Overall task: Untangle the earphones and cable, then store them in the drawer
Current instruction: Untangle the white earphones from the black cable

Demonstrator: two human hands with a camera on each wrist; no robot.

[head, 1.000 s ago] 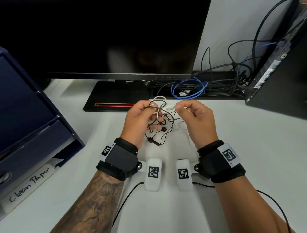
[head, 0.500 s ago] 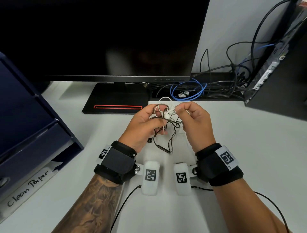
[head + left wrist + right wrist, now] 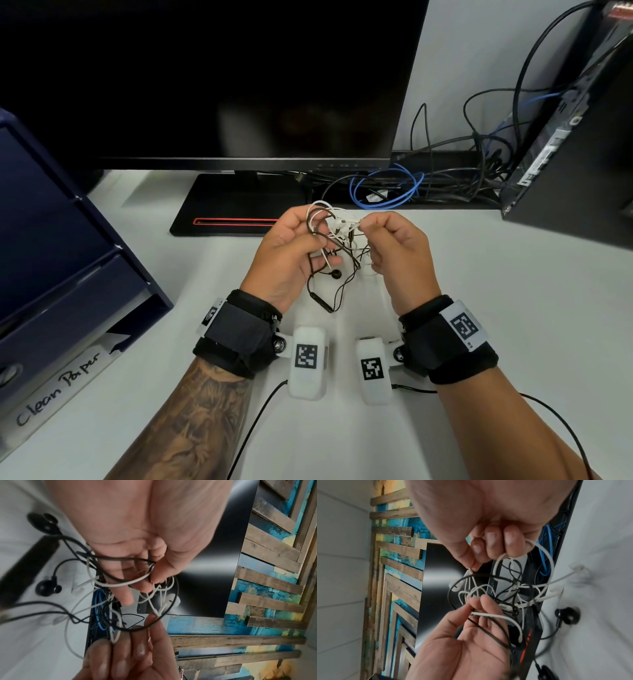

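Above the white desk [image 3: 513, 308], just in front of the monitor's black stand [image 3: 239, 205], the left hand [image 3: 287, 253] pinches loops of the dark earphones [image 3: 320, 298] and the white cable [image 3: 337, 224] between thumb and curled fingers, while the right hand [image 3: 400, 253] pinches a white strand at the top of the same knot, the two hands close together with the tangle hanging between them. Behind it lies a nest of black and blue wires [image 3: 387, 192] beside a dark computer case [image 3: 575, 171] on the right; the navy drawer unit [image 3: 61, 260] stands well apart at the left desk edge, and bare desk lies open to the right of the hands.
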